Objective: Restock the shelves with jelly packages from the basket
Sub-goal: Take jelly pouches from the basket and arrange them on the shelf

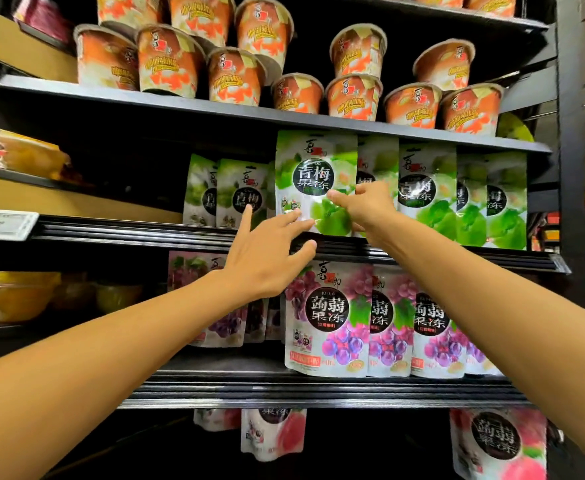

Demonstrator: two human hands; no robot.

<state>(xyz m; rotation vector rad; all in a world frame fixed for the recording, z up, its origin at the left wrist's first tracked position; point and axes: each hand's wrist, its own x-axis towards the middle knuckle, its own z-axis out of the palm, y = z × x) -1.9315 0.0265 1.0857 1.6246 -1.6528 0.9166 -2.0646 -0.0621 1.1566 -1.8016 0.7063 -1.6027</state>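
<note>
A green plum jelly pouch (pixel 313 168) stands upright at the front of the middle shelf (pixel 145 230). My right hand (pixel 363 206) pinches its right edge, thumb on the front and fingers behind. My left hand (pixel 266 254) has straight fingers, their tips touching the pouch's lower left corner. More green pouches (pixel 426 192) stand in a row to its right, and two (pixel 228 192) stand further back on its left. The basket is out of view.
Orange jelly cups (pixel 235 74) crowd the shelf above. Purple grape jelly pouches (pixel 329 317) line the shelf below, and pink peach pouches (pixel 495 441) stand lower still. A price tag (pixel 0 223) sits at the left rail. The left part of the middle shelf is dark.
</note>
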